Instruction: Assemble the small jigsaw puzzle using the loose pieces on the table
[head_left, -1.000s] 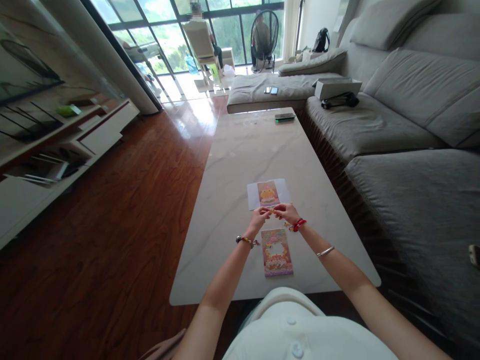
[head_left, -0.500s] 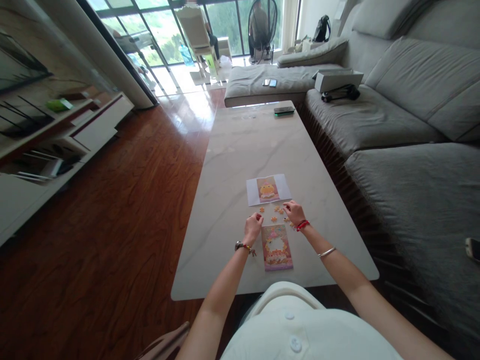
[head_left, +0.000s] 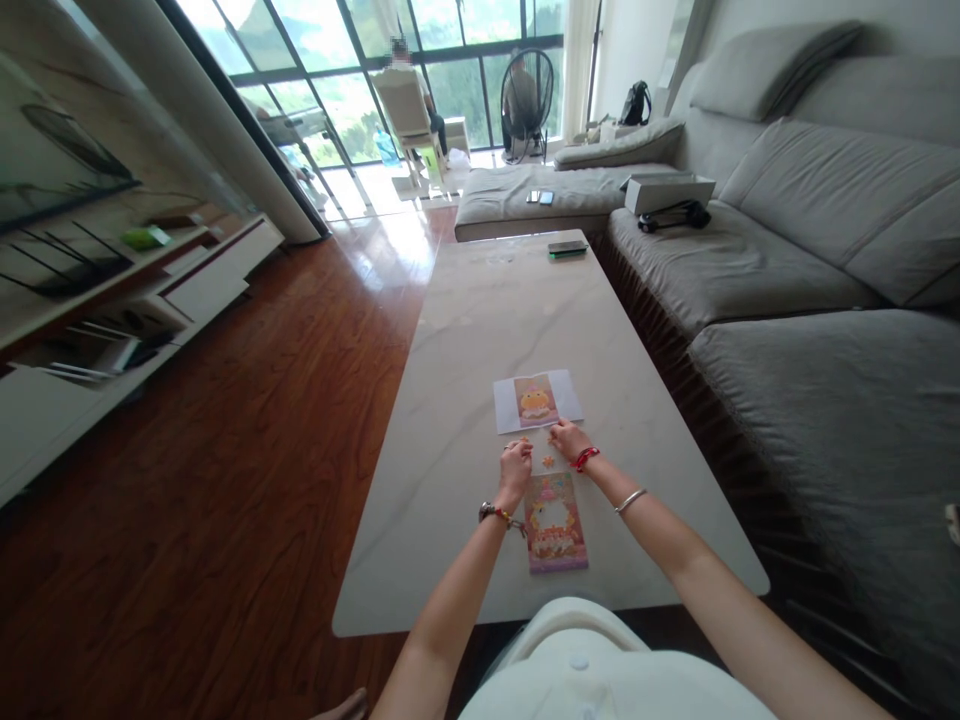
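Note:
A partly assembled jigsaw puzzle lies on the marble-look table, with a pale gap in its middle. Just beyond its upper left corner, my left hand has its fingers pinched at a small orange puzzle piece. My right hand reaches in from the right, fingers closed together at another orange piece, partly hidden beneath them. Between the hands rests a loose puzzle piece. Past the fingertips is a white sheet bearing a printed picture of a yellow-orange figure.
A dark flat object with a green edge lies at the table's far end. Grey sofas line the right side and far end, holding a white box and phones. Two people sit by the windows.
My right hand has moved left, over the loose pieces near the sheet. My left hand has shifted slightly forward to the leftmost piece. The camera view has tilted up a little.

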